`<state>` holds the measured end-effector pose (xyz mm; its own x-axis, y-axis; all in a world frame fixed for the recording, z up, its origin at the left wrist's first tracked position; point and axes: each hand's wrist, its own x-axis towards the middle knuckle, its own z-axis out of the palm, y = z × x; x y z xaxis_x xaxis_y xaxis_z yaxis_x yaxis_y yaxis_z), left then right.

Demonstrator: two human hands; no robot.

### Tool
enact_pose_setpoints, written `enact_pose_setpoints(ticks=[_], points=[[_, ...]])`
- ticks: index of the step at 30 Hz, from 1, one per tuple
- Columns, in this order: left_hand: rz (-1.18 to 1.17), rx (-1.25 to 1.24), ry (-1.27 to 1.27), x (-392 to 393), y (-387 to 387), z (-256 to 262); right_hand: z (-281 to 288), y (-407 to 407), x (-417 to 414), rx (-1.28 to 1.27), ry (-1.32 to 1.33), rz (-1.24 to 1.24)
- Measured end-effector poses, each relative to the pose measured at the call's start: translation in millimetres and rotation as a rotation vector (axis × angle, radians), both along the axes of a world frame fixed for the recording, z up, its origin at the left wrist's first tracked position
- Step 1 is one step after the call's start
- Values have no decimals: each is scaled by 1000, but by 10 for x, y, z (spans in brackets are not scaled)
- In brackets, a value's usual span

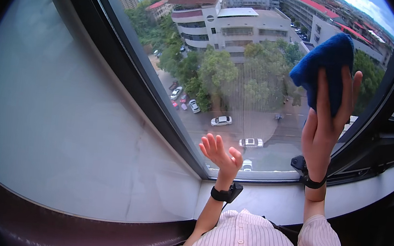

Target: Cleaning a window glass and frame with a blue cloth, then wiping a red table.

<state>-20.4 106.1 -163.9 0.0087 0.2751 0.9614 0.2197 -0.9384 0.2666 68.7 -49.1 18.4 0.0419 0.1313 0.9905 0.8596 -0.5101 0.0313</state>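
My right hand is raised against the window pane at the right, its spread fingers pressing a folded blue cloth to the glass. Part of the cloth lies under the fingers, so the palm side is hidden. Lower and nearer the middle, my left hand is lifted near the bottom of the pane with its fingers apart and nothing in it. Whether it touches the glass I cannot tell. Each wrist wears a black strap with a small black device.
A dark window frame runs down the left side of the pane and meets the pale sill. Left of it is a smooth pale stone-like surface. Dark metal frame parts stand at the right. Buildings, trees and cars show outside.
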Motion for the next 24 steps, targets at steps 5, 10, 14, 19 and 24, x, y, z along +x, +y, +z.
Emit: enact_pose_setpoints(ticks=[5, 10, 14, 19, 24], points=[[9, 0, 69, -12, -15, -17, 286, -498, 459, 179, -78, -116], [2, 13, 59, 8, -37, -16, 399, -868, 820, 282, -108, -77], [-11, 11, 1, 45, -5, -18, 449, -729, 786, 318, -242, -222], [-14, 6, 63, 46, -14, -14, 592, -531, 698, 360, -297, -241], [20, 20, 54, 55, 13, 2, 987, -66, 155, 229, -80, -204]])
